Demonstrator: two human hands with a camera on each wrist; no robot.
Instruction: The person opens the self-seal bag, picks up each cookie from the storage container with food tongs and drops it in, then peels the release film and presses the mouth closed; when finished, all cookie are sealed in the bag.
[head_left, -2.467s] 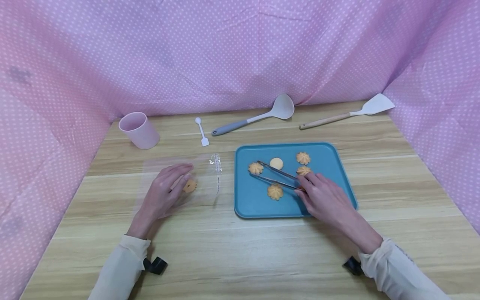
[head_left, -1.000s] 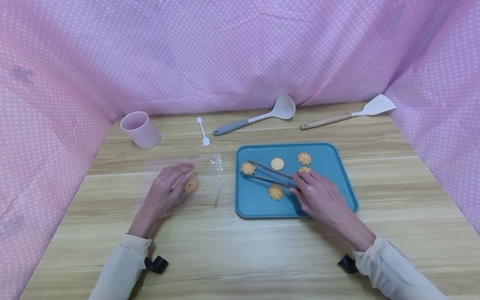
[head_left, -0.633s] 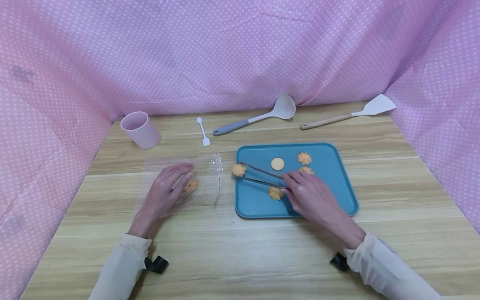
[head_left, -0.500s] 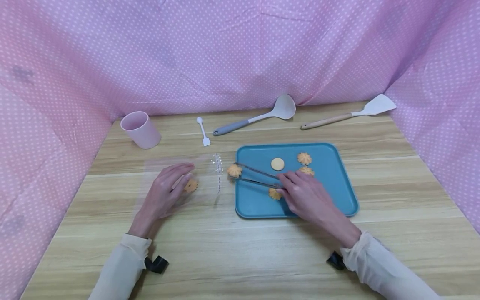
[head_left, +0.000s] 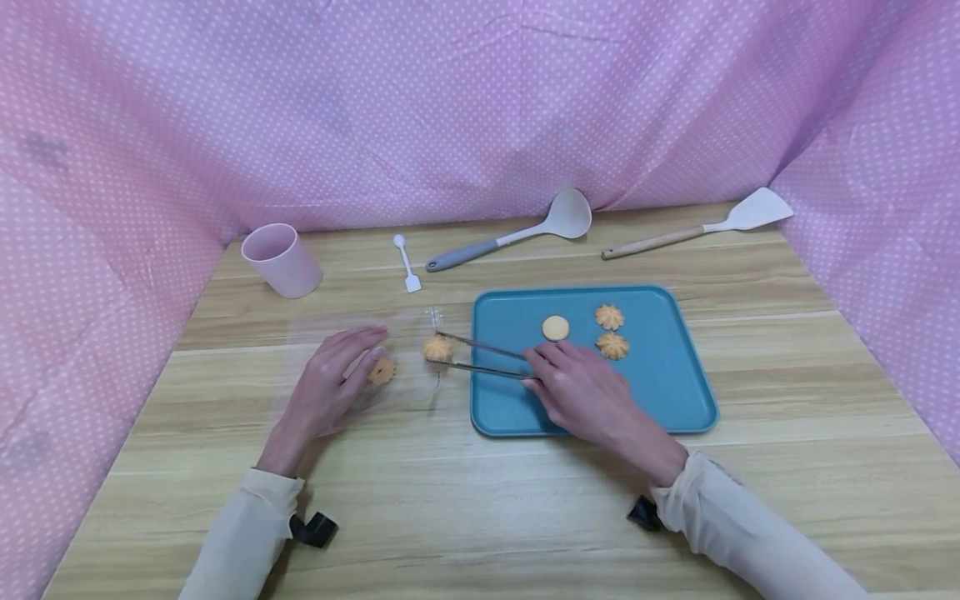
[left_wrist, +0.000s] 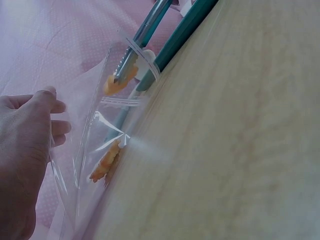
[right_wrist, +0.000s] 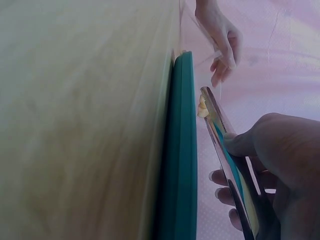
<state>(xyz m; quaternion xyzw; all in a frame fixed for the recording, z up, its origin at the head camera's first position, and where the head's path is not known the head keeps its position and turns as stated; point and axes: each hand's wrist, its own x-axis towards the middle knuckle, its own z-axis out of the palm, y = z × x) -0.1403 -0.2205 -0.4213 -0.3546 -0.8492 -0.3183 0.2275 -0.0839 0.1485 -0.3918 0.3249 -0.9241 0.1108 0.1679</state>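
Observation:
My right hand (head_left: 581,387) grips metal tongs (head_left: 483,371) over the left part of the blue tray (head_left: 663,400). Between the tips of the tongs is a flower-shaped cookie (head_left: 438,348), at the mouth of a clear zip bag (head_left: 408,396). My left hand (head_left: 333,375) pinches the bag's upper film, which stands raised in the left wrist view, with the fingers (left_wrist: 59,127) curled at it. Inside the bag lies another cookie (left_wrist: 106,162), low against the table. In the right wrist view the tongs (right_wrist: 227,155) run between my thumb and curled fingers.
Two flower-shaped cookies (head_left: 611,346) and a plain round cookie (head_left: 555,327) lie on the tray. Behind are a pink cup (head_left: 283,265), a small white scoop (head_left: 407,265), a ladle (head_left: 566,215) and a spatula (head_left: 753,210). A dotted pink cloth (head_left: 480,108) surrounds the table.
My right hand has moved left with the tongs, carrying the flower-shaped cookie off the tray's left side to the bag's mouth. My left hand has stayed in place.

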